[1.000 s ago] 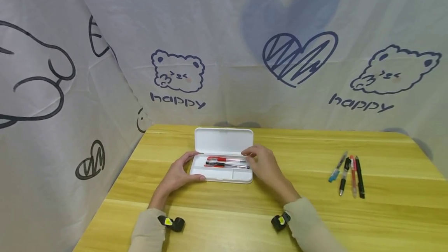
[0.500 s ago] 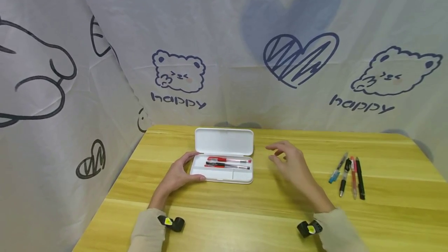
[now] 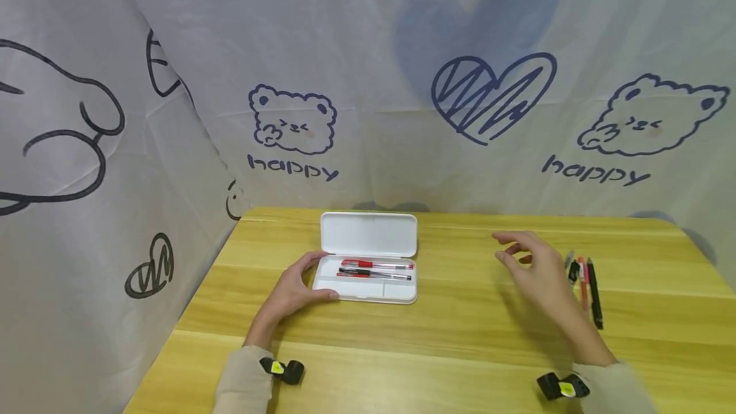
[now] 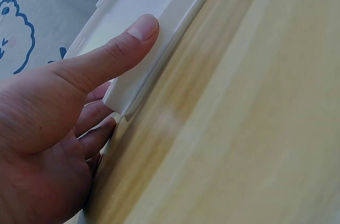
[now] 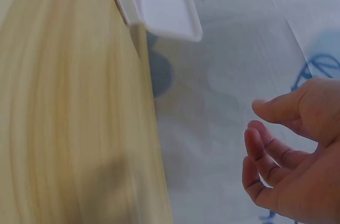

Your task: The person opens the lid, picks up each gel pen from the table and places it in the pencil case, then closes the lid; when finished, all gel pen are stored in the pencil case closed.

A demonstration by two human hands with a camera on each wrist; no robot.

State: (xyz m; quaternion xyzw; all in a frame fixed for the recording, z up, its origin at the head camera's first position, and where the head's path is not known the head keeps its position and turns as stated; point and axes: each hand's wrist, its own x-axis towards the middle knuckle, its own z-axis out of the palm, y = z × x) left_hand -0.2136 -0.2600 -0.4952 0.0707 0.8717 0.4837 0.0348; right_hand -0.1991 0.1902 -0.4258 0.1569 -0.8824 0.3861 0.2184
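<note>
A white pencil case (image 3: 356, 287) lies with its lid (image 3: 368, 235) raised at the back. Inside are a red-capped pen (image 3: 358, 264) and, in front of it, a black-capped pen (image 3: 356, 271) close against another red one. My left hand (image 3: 292, 287) holds the case's left end, thumb over the front rim (image 4: 159, 57) and fingers around the end. Away to the right, my right hand (image 3: 540, 276) hovers above the table with loosely bent fingers and holds nothing. Just beyond it lie several pens, among them a red pen (image 3: 583, 280) and a black pen (image 3: 595, 292); the hand partly hides the group.
Everything stands on a yellow wood-grain table (image 3: 448, 331). A printed white cloth (image 3: 374, 145) hangs along the back edge, and another stretch of it covers the left side.
My right hand has left the case's right end and travelled right toward the loose pens, covering some of them. The left hand stays on the case.
</note>
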